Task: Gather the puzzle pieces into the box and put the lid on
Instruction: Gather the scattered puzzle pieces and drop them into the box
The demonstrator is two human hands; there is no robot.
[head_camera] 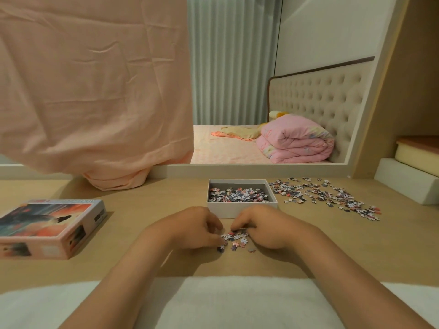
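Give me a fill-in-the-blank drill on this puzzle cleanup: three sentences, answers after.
The lid lies to the ___ of the open box.
The wide scatter of loose pieces lies to the box's ___.
A small pile sits ___ the left hand and the right hand.
Answers: left, right, between.

White box (242, 206), pink-orange lid (51, 224)

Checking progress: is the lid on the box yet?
Off. The lid lies far left of the box, whose pieces show from above.
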